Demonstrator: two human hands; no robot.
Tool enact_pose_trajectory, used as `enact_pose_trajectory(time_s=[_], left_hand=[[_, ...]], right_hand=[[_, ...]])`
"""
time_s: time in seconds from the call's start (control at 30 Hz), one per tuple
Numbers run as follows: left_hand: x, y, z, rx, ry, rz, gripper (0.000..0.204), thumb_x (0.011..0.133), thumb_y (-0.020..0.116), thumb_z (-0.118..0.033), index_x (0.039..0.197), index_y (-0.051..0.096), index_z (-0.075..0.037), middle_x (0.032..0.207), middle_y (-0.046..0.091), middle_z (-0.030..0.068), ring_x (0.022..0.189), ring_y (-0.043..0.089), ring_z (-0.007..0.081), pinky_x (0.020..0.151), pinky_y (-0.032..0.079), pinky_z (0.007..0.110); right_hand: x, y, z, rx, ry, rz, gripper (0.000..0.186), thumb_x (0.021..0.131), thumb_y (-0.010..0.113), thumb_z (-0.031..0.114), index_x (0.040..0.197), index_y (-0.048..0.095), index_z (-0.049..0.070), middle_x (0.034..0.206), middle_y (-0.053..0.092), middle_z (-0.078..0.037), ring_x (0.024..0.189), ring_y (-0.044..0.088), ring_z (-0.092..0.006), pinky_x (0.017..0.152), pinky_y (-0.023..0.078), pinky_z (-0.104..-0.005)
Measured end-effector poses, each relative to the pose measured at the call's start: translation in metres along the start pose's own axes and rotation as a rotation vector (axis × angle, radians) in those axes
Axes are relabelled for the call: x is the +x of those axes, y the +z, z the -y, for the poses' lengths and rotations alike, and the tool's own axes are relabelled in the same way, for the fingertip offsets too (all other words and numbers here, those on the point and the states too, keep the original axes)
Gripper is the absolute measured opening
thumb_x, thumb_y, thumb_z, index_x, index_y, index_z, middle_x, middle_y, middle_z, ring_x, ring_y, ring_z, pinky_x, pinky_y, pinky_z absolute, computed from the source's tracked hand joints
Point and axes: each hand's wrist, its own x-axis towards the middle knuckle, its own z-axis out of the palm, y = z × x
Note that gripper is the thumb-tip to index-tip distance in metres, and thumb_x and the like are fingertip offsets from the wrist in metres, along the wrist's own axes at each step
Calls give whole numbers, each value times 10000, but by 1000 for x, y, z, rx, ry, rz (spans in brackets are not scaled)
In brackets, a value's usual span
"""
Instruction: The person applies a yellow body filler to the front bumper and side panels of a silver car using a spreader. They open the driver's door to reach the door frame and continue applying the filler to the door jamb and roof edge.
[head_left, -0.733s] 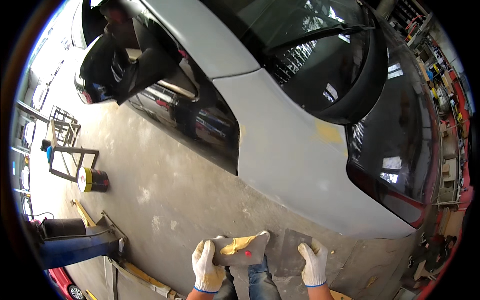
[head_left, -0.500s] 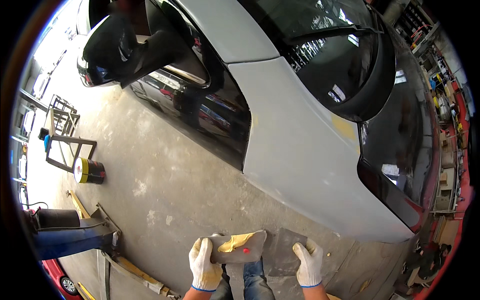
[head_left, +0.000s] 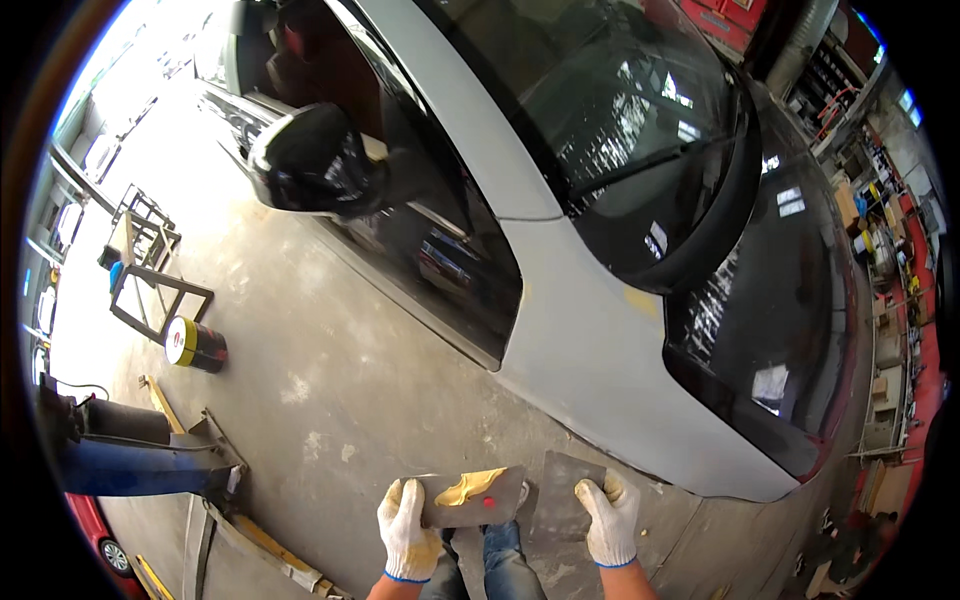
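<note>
My gloved left hand (head_left: pixel 408 535) is closed on a flat grey putty board (head_left: pixel 445 512), thumb on top. A smear of yellow body filler (head_left: pixel 468 487) lies on the board, beside a small red dab (head_left: pixel 489 502). In my gloved right hand (head_left: pixel 611 520) is a thin dark grey putty spreader (head_left: pixel 560 500), pinched at its right edge. The two flat pieces are held close side by side, low in front of my legs. Ahead of them is the car's matte grey front fender (head_left: pixel 590 360), which has a yellowish filler patch (head_left: pixel 642 300) near the windshield.
The black side mirror (head_left: pixel 315 165) juts out from the car door. On the left are a paint bucket (head_left: pixel 197 345), a metal stand (head_left: pixel 165 295) and a blue lift arm (head_left: pixel 150 468). Cluttered shelves (head_left: pixel 890 340) line the right. A person (head_left: pixel 850 545) is low at the far right.
The view has shifted, so the car's mirror and door sit farther right and lower, and the fender's front farther left. Both hands keep their holds; the spreader is slightly nearer the board.
</note>
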Motion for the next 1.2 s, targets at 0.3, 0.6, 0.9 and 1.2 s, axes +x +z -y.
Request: enact_pose_trajectory(time_s=[0.3,0.6,0.9,1.2], left_hand=[[-65,31,-92,-115,240,36,152,1003,571,-168,993,655,-41,884,649,7,749,569,82,637,452,240],[-97,26,-177,-75,418,204,182,1010,561,-174,1015,648,-14,905,658,28,797,583,97,722,468,249],[-117,48,-169,156,406,418,234,1031,528,-232,1048,623,-19,907,615,18,820,532,91,727,452,265],[-206,90,-78,555,495,813,262,1034,495,-232,1027,614,1,907,609,38,829,490,100,753,441,275]], right_hand=[[-57,52,119,-93,-223,121,119,905,649,-34,805,585,-39,752,580,-5,701,544,-58,616,459,-207],[-99,129,186,-247,-463,206,105,921,646,-5,826,614,-37,719,556,34,661,464,-10,554,387,-191],[-150,134,149,-132,-461,-65,109,943,634,31,958,685,-64,848,649,11,745,532,-23,627,443,-196],[-210,-9,101,223,-479,-468,116,935,663,61,986,693,-39,859,655,16,722,542,-27,625,437,-190]])
